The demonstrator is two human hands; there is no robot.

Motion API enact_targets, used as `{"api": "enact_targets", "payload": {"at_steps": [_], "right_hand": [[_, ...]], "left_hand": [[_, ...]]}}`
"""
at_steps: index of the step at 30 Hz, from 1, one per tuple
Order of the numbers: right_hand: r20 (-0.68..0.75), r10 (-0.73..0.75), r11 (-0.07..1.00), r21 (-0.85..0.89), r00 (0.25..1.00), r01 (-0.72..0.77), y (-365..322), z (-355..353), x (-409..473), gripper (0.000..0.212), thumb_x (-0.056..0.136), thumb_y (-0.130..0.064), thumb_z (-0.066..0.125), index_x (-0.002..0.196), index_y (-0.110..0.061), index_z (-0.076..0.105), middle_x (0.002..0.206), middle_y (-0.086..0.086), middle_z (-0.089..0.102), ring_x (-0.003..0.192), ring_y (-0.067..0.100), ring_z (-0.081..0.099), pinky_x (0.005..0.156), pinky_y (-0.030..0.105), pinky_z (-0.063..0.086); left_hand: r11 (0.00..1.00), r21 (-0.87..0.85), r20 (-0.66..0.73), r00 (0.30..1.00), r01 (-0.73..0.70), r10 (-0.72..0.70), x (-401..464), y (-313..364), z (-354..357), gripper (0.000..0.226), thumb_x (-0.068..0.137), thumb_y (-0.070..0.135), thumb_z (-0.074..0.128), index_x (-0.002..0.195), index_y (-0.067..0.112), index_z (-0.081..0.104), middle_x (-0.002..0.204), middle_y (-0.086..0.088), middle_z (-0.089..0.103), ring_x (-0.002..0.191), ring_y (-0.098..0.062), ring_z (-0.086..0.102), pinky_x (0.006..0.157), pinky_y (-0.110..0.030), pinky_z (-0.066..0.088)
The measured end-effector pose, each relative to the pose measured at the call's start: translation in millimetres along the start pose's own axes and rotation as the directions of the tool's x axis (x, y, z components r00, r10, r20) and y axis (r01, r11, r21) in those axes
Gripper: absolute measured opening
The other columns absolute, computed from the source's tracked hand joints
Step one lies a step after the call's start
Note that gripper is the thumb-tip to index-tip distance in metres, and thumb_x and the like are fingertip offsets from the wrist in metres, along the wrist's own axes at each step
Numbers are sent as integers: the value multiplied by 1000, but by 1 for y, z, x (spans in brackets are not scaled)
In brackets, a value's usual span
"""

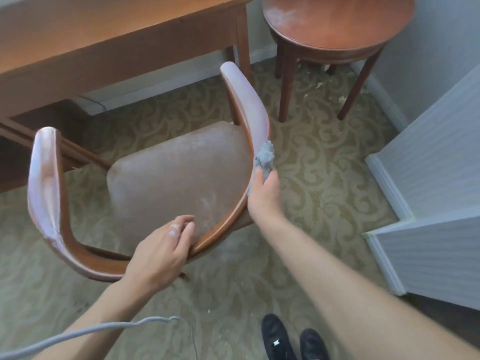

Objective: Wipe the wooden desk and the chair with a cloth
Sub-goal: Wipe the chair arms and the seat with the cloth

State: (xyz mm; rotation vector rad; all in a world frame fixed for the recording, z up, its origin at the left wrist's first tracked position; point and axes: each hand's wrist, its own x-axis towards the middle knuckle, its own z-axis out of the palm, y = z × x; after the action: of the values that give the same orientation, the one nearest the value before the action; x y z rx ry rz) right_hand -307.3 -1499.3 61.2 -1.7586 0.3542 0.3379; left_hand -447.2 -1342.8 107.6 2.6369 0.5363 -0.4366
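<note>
A wooden chair [179, 178] with a curved back rail and a dusty brown padded seat stands in front of me, facing the wooden desk [109, 40] at the upper left. My right hand [263, 196] grips a crumpled grey cloth [265, 157] pressed against the chair's right arm rail, whose top looks pale with dust. My left hand [162, 250] rests on the back rail near its middle, fingers curled over the wood, with white dust on the knuckles.
A round wooden side table [337, 29] with a dusty top stands at the upper right. A white wall corner with baseboard [428, 203] juts in on the right. Patterned carpet with crumbs covers the floor. A grey cord [85, 333] crosses the lower left, and my black shoes [293, 339] show below.
</note>
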Motion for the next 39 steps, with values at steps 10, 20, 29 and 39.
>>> {"api": "enact_targets", "payload": {"at_steps": [10,20,29,39], "right_hand": [[-21,198,966,174,980,-192,23,51,-137,46,110,-30,29,147,-4,39,147,6,49,124,11,46,91,10,28],[-202,305,929,276,931,-245,12,68,-129,38,103,-32,39,120,-6,62,118,12,67,106,25,63,97,37,49],[-335,273,956,199,902,-216,13,56,-86,42,80,-46,33,100,-16,53,100,8,58,97,29,60,101,55,50],[-327,222,953,273,919,-132,18,132,-191,51,109,-29,33,152,0,30,154,13,42,138,23,42,113,23,25]], "left_hand": [[997,-22,14,997,-74,75,4,-4,2,41,101,52,17,118,37,52,113,13,70,112,-21,62,88,-42,50],[946,-183,107,951,-267,289,3,-31,-14,32,107,42,29,121,27,54,117,-2,69,112,-33,60,91,-45,49],[933,181,95,949,-312,299,5,-137,-31,47,97,58,12,128,45,45,120,16,69,114,-19,64,87,-40,49],[937,203,88,958,-285,272,7,-134,-27,52,95,54,11,123,46,54,132,24,62,114,-16,63,87,-40,48]]}}
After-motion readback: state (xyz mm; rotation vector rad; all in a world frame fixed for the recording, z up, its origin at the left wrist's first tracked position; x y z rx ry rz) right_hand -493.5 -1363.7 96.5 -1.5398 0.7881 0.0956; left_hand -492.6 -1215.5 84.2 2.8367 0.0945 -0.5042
